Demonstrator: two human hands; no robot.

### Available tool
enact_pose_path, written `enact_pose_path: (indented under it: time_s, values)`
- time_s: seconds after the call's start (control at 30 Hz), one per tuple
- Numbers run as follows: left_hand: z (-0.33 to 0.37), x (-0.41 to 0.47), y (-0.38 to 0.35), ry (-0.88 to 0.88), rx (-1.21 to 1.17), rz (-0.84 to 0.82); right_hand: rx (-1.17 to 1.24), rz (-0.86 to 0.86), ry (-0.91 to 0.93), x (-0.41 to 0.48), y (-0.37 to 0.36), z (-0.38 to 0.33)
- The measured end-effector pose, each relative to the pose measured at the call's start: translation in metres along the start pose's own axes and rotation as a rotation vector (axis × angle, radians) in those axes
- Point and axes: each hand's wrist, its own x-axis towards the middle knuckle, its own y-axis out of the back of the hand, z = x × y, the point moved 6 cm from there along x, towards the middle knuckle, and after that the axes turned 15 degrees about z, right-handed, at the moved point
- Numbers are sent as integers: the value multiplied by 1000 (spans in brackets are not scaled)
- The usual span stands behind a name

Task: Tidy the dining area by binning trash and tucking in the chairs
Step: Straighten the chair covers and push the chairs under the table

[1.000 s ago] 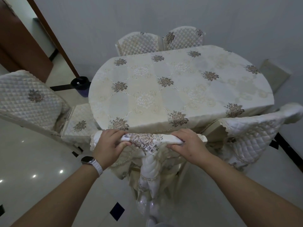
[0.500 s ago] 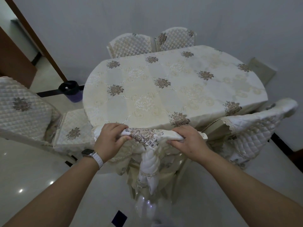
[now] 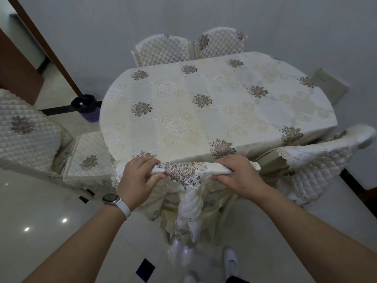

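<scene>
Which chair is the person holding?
The nearest chair, at the near edge of the table: the left hand and right hand grip its top. The others stand untouched.

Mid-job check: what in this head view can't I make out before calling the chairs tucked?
All in the head view:
- Seat and legs of the near chair: hidden by its own cover and the table, so how far under it sits is unclear.
- Seats of the far chairs: behind the table.
- Back of the left chair: cut off by the left frame edge.
- Contents of the bin: too small and dark.
</scene>
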Motion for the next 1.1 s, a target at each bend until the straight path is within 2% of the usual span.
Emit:
enact_pose_path:
  time_s: [0.5, 0.7, 0.93, 1.1]
  values:
    - [34, -1, -42, 159, 83, 64, 64, -89, 84, 38, 21, 58]
    - [56, 2, -71, 236, 106, 119, 59, -110, 35, 55, 35, 89]
    - [57, -3, -78, 187, 73, 102, 71, -156, 32, 44, 32, 99]
    - [31, 1, -76, 144, 92, 10, 83, -104, 21, 36, 16, 93]
